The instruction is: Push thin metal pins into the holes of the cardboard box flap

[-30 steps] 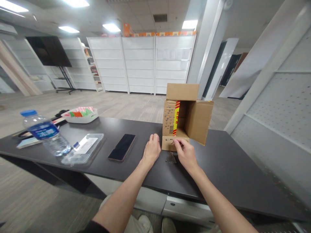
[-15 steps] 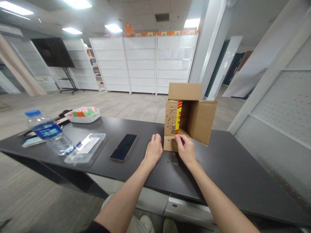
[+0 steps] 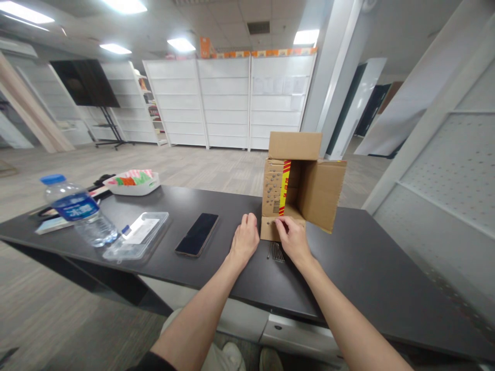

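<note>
An open cardboard box [image 3: 323,196] stands on the dark table, its lower front flap hanging down to the tabletop. My right hand [image 3: 292,234] is closed in a pinch against that flap; whatever is between the fingertips is too small to make out. Small dark round spots dot the box's left front panel [image 3: 270,188], beside red-and-yellow tape. Several thin metal nails [image 3: 277,252] lie side by side on the table just below the flap. My left hand [image 3: 246,234] rests on the table left of the box with its fingers curled in, hiding anything inside them.
To the left lie a black phone [image 3: 197,235] and a clear plastic case [image 3: 137,237] with a white label. A water bottle [image 3: 79,211] and a white tray [image 3: 141,190] of colourful packets stand farther left. White shelving [image 3: 224,103] is in the background.
My right hand has shifted slightly left along the box's lower flap, its fingertips now covering the small dark thing seen there before. My left hand has stayed in place.
</note>
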Available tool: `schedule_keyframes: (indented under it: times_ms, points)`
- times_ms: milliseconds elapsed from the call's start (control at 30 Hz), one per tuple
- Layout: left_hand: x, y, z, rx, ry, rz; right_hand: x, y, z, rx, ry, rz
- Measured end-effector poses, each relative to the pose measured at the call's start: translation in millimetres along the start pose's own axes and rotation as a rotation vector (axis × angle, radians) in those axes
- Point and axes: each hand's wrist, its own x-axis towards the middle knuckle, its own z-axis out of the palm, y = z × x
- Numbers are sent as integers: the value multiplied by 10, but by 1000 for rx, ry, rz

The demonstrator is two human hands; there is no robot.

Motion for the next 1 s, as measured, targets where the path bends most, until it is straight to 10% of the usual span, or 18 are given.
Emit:
schedule_keyframes:
  times_ms: [1000]
  points:
    - [0,4,-4,12,-11,-12,-136,-44,-8,-215,8,-35]
